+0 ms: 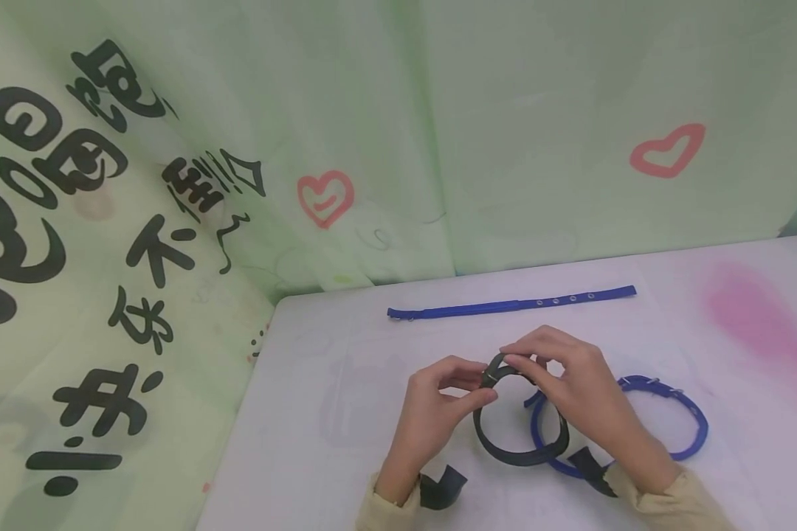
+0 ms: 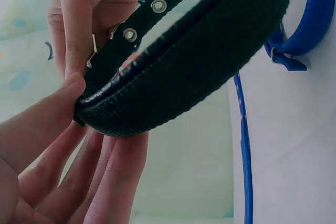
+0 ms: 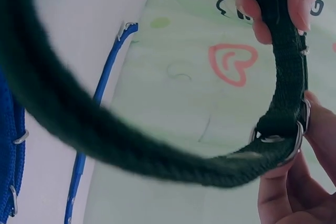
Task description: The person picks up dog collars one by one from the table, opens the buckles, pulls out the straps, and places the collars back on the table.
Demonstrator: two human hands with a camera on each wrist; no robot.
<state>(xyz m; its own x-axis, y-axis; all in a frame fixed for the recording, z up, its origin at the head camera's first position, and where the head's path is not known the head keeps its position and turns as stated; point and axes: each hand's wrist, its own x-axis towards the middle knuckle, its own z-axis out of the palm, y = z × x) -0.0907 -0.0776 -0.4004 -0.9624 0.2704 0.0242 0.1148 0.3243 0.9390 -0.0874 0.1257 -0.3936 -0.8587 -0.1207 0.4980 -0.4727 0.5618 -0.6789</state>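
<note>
the left hand point(image 1: 432, 417) and right hand point(image 1: 587, 387), each grip closed in a thumb-and-finger pinch, hold the dark green eyelet collar point(image 1: 521, 458) in a loop above the surface point(image 1: 305, 369). right of that collar lies a looped blue collar point(image 1: 699, 426); beyond the dark one, a straight blue eyelet collar point(image 1: 465, 311).

- A tabletop handwork spot in a cloth-hung corner; whether in a home or a workshop, I cannot tell.
- Behind: a pale green curtain point(image 1: 538, 110) with soft vertical folds and red hearts point(image 1: 325, 200).
- At the left: a pale cloth point(image 1: 206, 354) bearing big black lettering point(image 1: 73, 462).
- A whitish surface point(image 1: 305, 472) with a pink patch point(image 1: 747, 302); above it, left hand point(image 1: 432, 405) and right hand point(image 1: 587, 387) hold a dark strap point(image 1: 521, 458).
</note>
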